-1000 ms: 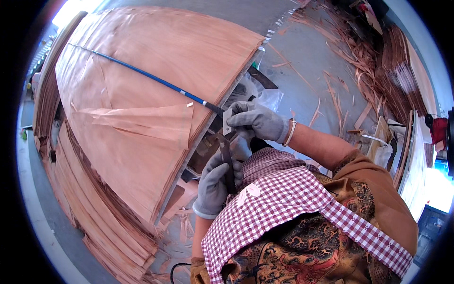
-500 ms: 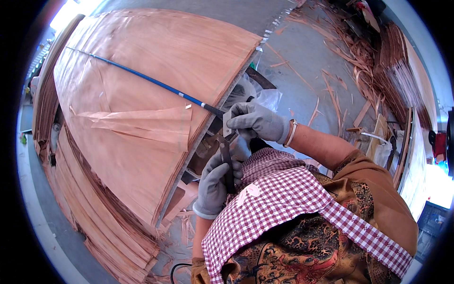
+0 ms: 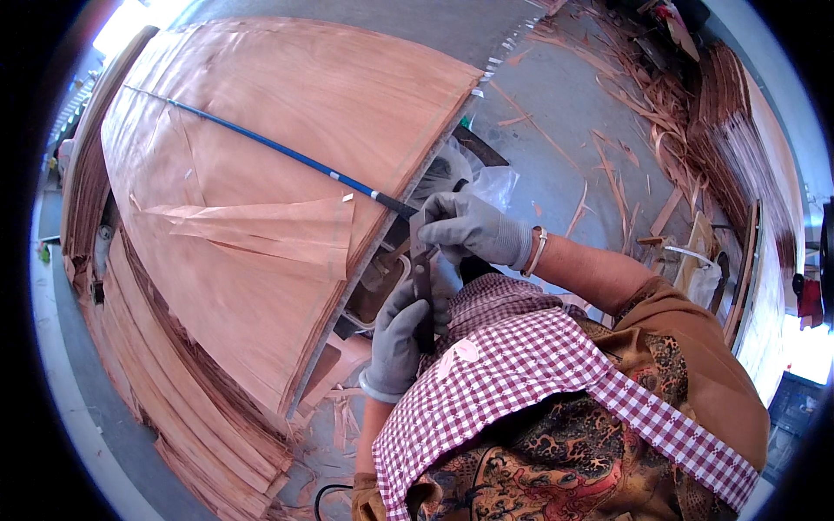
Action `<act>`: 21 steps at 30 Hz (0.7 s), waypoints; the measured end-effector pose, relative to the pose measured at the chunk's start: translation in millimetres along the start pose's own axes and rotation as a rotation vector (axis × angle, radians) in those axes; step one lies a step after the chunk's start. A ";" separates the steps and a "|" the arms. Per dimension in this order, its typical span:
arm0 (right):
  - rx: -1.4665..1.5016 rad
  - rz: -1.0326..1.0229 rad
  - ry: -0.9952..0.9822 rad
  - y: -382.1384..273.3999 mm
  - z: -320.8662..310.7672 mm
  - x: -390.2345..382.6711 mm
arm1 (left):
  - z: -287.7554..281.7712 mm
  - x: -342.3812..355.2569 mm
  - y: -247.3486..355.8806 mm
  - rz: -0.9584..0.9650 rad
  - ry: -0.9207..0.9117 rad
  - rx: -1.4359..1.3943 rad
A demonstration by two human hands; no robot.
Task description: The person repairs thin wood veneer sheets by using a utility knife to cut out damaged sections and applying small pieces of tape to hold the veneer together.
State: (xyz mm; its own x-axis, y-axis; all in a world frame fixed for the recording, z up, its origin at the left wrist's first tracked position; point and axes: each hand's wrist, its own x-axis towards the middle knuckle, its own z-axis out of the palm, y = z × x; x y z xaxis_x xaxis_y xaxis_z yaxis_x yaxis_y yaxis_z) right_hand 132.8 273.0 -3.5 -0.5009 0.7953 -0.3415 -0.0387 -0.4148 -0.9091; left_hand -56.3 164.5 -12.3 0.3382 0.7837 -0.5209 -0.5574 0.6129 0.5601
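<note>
Both my hands wear grey gloves and meet in front of my checked apron, just off the edge of the veneer stack. My left hand [image 3: 395, 343] is closed round a dark, narrow, flat tool [image 3: 422, 282], which points away from me. Between thumb and fingers, my right hand [image 3: 478, 227] pinches a small flat grey metal plate [image 3: 416, 229] at the tool's far end. The two pieces overlap or touch there; I cannot tell which. The right fingers partly cover the plate. A blue rod [image 3: 295, 156] with a black end lies across the veneer stack [image 3: 287, 87], its black end near my right fingertips.
A torn veneer piece [image 3: 269, 230] lies on the stack. More veneer sheets [image 3: 187, 373] are piled at lower left, and another stack [image 3: 730, 130] stands at far right. Veneer scraps [image 3: 612, 174] litter the floor. Clear plastic [image 3: 495, 184] shows beyond my right hand.
The metal plate has turned and now shows a narrower face, closer against the tool's end. Both hands have shifted only slightly, still holding their pieces.
</note>
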 end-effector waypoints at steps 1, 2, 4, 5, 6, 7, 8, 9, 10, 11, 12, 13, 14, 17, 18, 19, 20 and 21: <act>0.031 -0.001 0.010 0.1 -0.2 -0.6 | 1.0 0.3 0.1 0.003 -0.011 -0.017; 0.058 -0.017 0.039 0.1 -0.5 -1.4 | 1.6 0.6 0.3 0.012 -0.018 -0.041; 0.100 0.008 0.006 -0.2 -1.6 -2.9 | 2.3 1.0 0.1 0.003 -0.022 -0.039; 0.129 -0.020 0.007 -0.6 -2.3 -3.8 | 2.6 1.2 -0.1 0.001 -0.017 -0.046; 0.122 0.017 0.001 -1.1 -3.1 -4.8 | 2.8 1.5 -0.3 0.005 -0.026 -0.051; 0.123 0.021 0.003 -1.6 -3.9 -5.7 | 3.2 2.0 -0.7 0.008 -0.030 -0.060; 0.125 0.008 0.022 -2.1 -4.5 -6.9 | 3.8 2.2 -1.3 0.011 -0.026 -0.069; 0.123 0.033 0.007 -2.6 -4.9 -7.6 | 4.4 2.4 -1.7 0.020 -0.040 -0.054; 0.121 0.040 0.008 -3.1 -4.9 -8.3 | 5.1 2.2 -2.1 0.029 -0.046 -0.038; 0.109 0.040 0.031 -3.7 -5.0 -9.1 | 6.0 2.3 -2.3 0.038 -0.052 -0.022; 0.107 0.042 0.020 -4.2 -5.0 -9.8 | 6.6 2.4 -2.3 0.032 -0.046 -0.007; 0.095 0.037 0.032 -4.7 -5.0 -10.6 | 7.3 2.6 -2.1 0.026 -0.040 0.010; 0.079 0.015 0.057 -5.2 -5.0 -11.5 | 7.8 2.7 -1.9 0.019 -0.034 0.026; 0.135 0.011 0.055 -5.9 -4.6 -13.7 | 8.8 2.8 -1.7 0.013 -0.038 -0.001; 0.119 0.036 0.041 -5.8 -4.4 -14.2 | 8.7 3.1 -1.5 0.014 -0.042 -0.003; 0.105 0.034 0.046 -5.6 -4.2 -14.5 | 8.7 3.5 -1.6 0.013 -0.047 -0.004; 0.090 0.033 0.050 -5.2 -4.0 -14.5 | 8.4 3.8 -1.8 0.014 -0.052 -0.007; 0.094 0.032 0.049 -4.7 -3.8 -14.5 | 8.2 4.0 -2.1 0.014 -0.050 0.000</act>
State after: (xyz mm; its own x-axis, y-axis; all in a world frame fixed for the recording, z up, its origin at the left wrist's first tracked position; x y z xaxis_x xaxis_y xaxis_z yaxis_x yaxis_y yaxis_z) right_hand 143.6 265.0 4.9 -0.4605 0.8005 -0.3836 -0.1055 -0.4785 -0.8718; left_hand -47.6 167.2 -10.3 0.3683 0.7962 -0.4800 -0.5623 0.6019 0.5671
